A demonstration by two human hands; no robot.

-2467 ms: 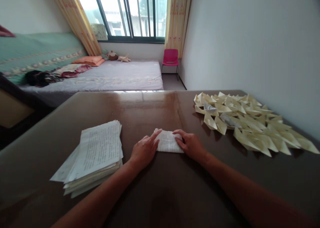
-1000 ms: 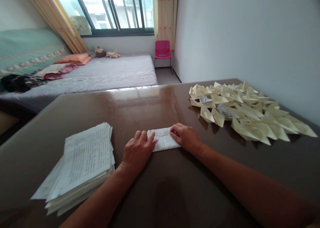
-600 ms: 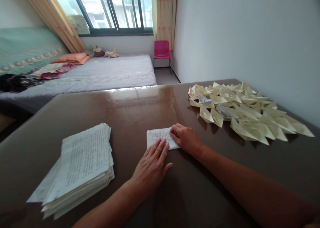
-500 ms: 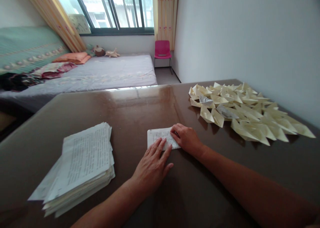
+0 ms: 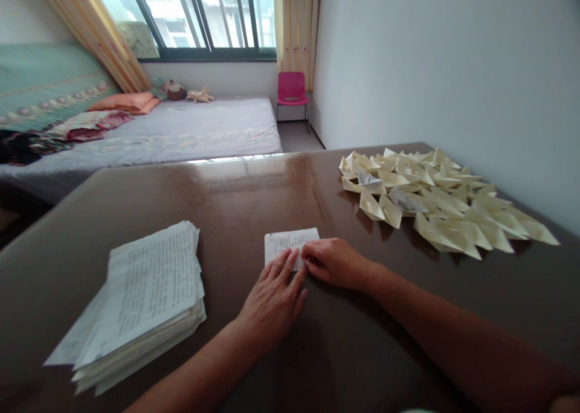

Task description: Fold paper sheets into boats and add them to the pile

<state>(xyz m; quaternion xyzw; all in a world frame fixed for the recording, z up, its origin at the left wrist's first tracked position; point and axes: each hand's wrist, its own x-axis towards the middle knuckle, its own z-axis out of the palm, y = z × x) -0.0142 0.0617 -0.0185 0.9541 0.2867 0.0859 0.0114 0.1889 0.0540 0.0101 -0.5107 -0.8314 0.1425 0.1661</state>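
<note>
right hand (image 5: pixel 335 264) now nearer left hand (image 5: pixel 272 292)

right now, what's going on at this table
A person has both hands at a small printed paper lying on the brown table. The left hand lies with extended fingers over it; the right hand is curled at its near right corner, grip unclear. A stack of printed sheets sits left, and many folded paper shapes, mostly cream, lie right.
</note>
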